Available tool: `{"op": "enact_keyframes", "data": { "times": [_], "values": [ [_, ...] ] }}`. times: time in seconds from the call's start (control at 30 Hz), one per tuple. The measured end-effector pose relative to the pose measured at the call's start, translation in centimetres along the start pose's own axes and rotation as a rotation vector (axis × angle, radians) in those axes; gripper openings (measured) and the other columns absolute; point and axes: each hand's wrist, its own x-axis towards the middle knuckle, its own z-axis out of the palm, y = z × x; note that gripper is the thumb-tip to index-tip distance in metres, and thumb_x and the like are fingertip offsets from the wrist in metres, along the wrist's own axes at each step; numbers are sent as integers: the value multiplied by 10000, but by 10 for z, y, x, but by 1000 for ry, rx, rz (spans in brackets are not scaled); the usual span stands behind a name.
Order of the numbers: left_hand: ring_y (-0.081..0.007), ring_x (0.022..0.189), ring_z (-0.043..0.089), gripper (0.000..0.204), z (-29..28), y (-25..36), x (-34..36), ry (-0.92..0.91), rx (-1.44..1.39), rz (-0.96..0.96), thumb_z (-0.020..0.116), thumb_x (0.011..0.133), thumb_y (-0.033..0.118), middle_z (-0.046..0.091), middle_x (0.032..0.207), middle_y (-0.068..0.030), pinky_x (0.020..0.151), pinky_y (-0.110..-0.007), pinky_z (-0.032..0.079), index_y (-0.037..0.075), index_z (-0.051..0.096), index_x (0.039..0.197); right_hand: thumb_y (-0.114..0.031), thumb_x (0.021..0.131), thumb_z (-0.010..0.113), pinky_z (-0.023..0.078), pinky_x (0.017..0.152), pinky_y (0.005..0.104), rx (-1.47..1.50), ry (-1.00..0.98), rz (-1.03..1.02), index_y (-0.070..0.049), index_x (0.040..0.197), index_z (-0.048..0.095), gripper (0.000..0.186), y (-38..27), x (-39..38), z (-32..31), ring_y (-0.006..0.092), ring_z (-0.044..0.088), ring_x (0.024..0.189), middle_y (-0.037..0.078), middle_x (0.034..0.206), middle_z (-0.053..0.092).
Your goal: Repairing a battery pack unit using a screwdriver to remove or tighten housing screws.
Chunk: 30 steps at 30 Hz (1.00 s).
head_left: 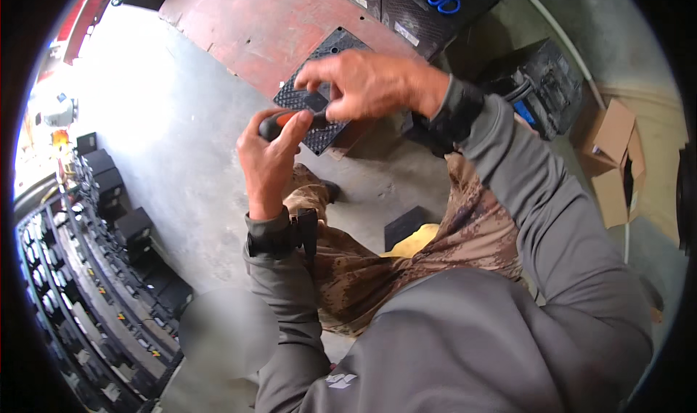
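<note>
My left hand (270, 155) is closed around a black-and-orange handled tool (274, 126), whose exact kind I cannot make out. Its dark end points right, toward my right hand (370, 83). That hand is slightly blurred, its fingers bent and apart from the thumb. The thumb is close to the tool's dark end; whether they touch I cannot tell. Below both hands lies a black textured plate (343, 43), partly hidden by them, at the corner of a reddish worktop (232, 21).
Blue-handled scissors (445, 1) lie on dark boxes (406, 10) at the far right. A black crate (555, 86) and an open cardboard box (613, 166) stand to the right. Racks with dark parts (94, 289) line the left. My legs straddle a yellow item (412, 242).
</note>
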Motion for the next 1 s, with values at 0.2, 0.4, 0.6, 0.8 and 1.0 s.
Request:
{"op": "enact_keyframes", "data": {
  "times": [0.2, 0.4, 0.6, 0.8, 1.0],
  "values": [
    [-115, 793, 651, 538, 45, -4, 14, -158, -259, 132, 862, 865, 366, 721, 851, -70, 692, -280, 537, -60, 684, 1142, -223, 887, 781, 569, 888, 470, 30, 97, 57, -59, 1329, 549, 526, -2, -15, 14, 419, 710, 1047, 240, 1107, 726],
    [-138, 792, 693, 507, 35, -3, 36, -136, -394, 208, 817, 932, 304, 761, 927, -133, 701, -278, 565, -57, 658, 1251, -255, 903, 820, 522, 716, 318, 225, 318, 213, -35, 1101, 635, 349, 29, -26, -40, 137, 609, 780, 48, 878, 667],
    [-135, 770, 697, 443, 20, -10, 54, -66, -231, 152, 759, 981, 291, 762, 969, -104, 665, -262, 542, -37, 664, 1262, -145, 922, 815, 542, 771, 242, 84, 316, 304, -43, 1185, 640, 331, 66, -41, -54, 67, 629, 871, -22, 943, 670],
    [-132, 769, 694, 440, 22, -1, 59, -38, -210, 162, 800, 941, 271, 762, 899, -110, 678, -282, 559, -49, 693, 1223, -127, 877, 822, 538, 746, 284, 226, 384, 267, -21, 1084, 648, 291, 57, -38, -50, 105, 628, 839, 20, 920, 657],
    [-139, 791, 697, 423, 28, 1, 64, -67, -180, 149, 790, 947, 262, 768, 928, -117, 696, -286, 558, -43, 697, 1226, -97, 897, 804, 538, 796, 253, 63, 303, 297, -67, 1220, 641, 364, 70, -37, -45, 76, 619, 875, -12, 956, 671]
  ]
}}
